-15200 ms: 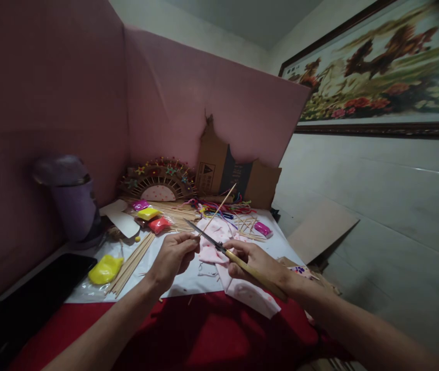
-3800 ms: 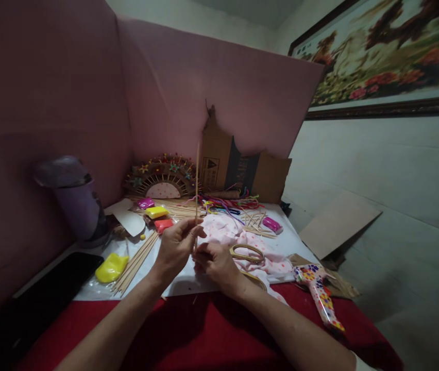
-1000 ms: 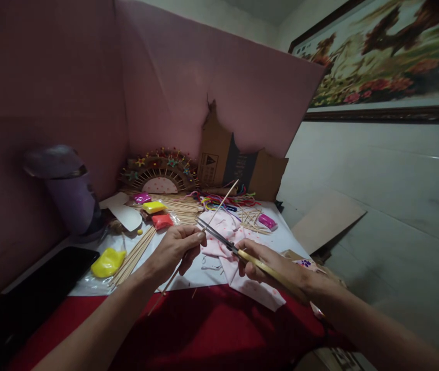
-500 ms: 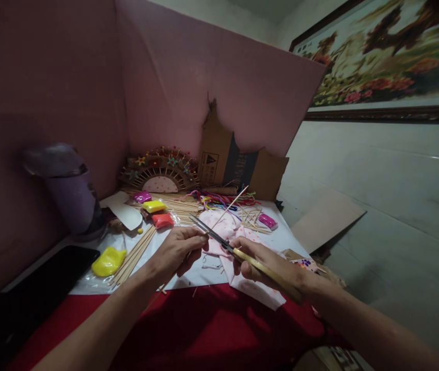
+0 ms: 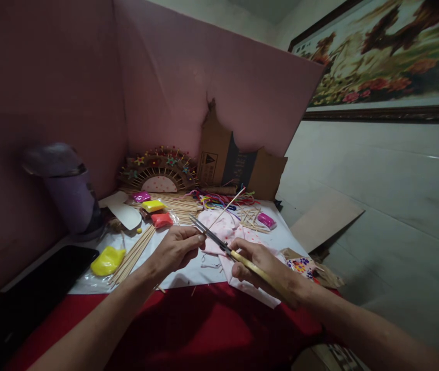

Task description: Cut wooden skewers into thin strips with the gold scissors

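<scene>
My left hand (image 5: 175, 251) pinches a thin bamboo stick (image 5: 228, 205) that slants up to the right over the table. My right hand (image 5: 265, 268) grips a pair of scissors with yellow handles (image 5: 219, 243); the dark blades cross the stick just beyond my left fingertips. Under both hands lies a pink dotted cloth (image 5: 224, 230) on a white sheet (image 5: 188, 273), with red cloth (image 5: 204, 330) in front.
Bundles of bamboo sticks (image 5: 134, 255), yellow, red and magenta clay packets (image 5: 153, 207), coloured cords (image 5: 223, 198), a decorated fan (image 5: 159, 172) and torn cardboard (image 5: 235, 170) lie behind. A purple jug (image 5: 68, 190) and a black phone (image 5: 45, 273) are at left, a flowered glue gun (image 5: 300, 265) at right.
The stick has shifted in my left hand and less of it hangs below my fingers. The scissor blades stay across it; my right hand has moved slightly left.
</scene>
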Motion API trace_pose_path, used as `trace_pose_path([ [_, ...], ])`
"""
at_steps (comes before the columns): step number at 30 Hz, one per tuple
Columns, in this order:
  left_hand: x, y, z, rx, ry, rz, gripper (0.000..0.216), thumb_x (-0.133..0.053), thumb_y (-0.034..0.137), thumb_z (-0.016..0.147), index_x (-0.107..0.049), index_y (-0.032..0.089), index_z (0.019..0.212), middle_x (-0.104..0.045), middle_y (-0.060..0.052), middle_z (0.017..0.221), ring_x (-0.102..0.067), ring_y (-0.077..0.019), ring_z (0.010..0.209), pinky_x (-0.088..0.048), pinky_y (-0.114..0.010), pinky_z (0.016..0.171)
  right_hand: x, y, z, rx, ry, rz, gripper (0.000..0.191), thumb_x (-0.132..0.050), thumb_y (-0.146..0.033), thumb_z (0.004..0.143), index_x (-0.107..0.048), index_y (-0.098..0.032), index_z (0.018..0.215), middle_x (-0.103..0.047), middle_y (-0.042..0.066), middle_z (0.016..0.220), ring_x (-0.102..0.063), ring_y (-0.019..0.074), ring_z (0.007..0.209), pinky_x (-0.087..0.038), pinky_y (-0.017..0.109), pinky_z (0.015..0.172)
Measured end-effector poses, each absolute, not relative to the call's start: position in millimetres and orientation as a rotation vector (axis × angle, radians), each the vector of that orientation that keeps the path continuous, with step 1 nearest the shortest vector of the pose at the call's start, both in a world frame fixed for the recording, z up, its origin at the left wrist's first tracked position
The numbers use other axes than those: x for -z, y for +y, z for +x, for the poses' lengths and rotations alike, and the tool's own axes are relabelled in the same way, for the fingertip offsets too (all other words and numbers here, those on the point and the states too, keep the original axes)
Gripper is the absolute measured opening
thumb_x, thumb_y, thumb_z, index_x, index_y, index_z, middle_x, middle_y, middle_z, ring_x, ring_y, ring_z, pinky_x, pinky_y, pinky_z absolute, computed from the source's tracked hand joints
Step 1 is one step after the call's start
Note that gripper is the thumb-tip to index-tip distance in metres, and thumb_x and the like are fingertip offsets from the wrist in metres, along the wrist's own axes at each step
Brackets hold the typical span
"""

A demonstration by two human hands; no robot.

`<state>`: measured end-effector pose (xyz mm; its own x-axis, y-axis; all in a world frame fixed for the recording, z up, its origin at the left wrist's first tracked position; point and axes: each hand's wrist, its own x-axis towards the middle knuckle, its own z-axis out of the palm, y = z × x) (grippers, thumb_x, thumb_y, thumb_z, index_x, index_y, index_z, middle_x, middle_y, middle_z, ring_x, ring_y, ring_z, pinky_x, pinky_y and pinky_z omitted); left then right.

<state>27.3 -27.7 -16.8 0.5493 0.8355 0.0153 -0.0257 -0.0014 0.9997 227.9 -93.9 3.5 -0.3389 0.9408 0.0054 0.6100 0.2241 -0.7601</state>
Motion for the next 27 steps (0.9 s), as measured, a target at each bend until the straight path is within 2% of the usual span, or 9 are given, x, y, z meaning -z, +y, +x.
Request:
trace_pose_path([
  [8,17,-27,28,-0.817,0.779,1.448,0.03,-0.056,0.042,0.07,-0.052,0.014,0.06,-0.029,0.01,0.037,-0.018,-0.0016,0.031,-0.012,-0.015,0.032,6,-97,225,-0.859,-1.972,-1.497,0.035,-0.061,-0.049,0.073,-0.048,-0.018,0.079,-0.053,-0.003,0.063,-0.045,0.0098,0.055,-0.03,0.02,0.048],
  [15,21,-15,25,-0.982,0.881,1.427,0.032,-0.056,0.043,0.071,-0.05,0.015,0.06,-0.03,0.01,0.038,-0.021,-0.0014,0.031,-0.013,-0.014,0.031,4,-84,238,-0.881,-2.026,-1.464,0.039,-0.061,-0.052,0.07,-0.051,-0.017,0.085,-0.055,-0.002,0.067,-0.047,0.0106,0.058,-0.033,0.021,0.051],
  [19,18,-12,21,-1.089,0.87,1.345,0.031,-0.056,0.043,0.073,-0.049,0.016,0.061,-0.028,0.01,0.038,-0.018,-0.0015,0.029,-0.011,-0.015,0.029,17,-70,249,-0.413,-2.174,-1.652,0.043,-0.068,-0.047,0.064,-0.056,-0.019,0.094,-0.058,-0.001,0.073,-0.05,0.0141,0.065,-0.033,0.023,0.057],
  [23,18,-16,23,-1.05,0.808,1.384,0.03,-0.055,0.042,0.073,-0.051,0.015,0.062,-0.028,0.01,0.036,-0.018,-0.0022,0.03,-0.01,-0.016,0.03,32,-58,250,0.002,-2.441,-1.579,0.029,-0.062,-0.022,0.071,-0.058,-0.018,0.1,-0.06,0.005,0.088,-0.052,0.0165,0.078,-0.035,0.026,0.066],
  [27,22,-20,26,-1.066,0.849,1.502,0.029,-0.052,0.04,0.076,-0.051,0.015,0.061,-0.029,0.008,0.039,-0.022,-0.0041,0.034,-0.013,-0.018,0.034,17,-60,238,0.313,-2.511,-1.449,0.013,-0.056,-0.019,0.078,-0.064,-0.017,0.088,-0.06,0.007,0.088,-0.051,0.0175,0.082,-0.037,0.029,0.071],
])
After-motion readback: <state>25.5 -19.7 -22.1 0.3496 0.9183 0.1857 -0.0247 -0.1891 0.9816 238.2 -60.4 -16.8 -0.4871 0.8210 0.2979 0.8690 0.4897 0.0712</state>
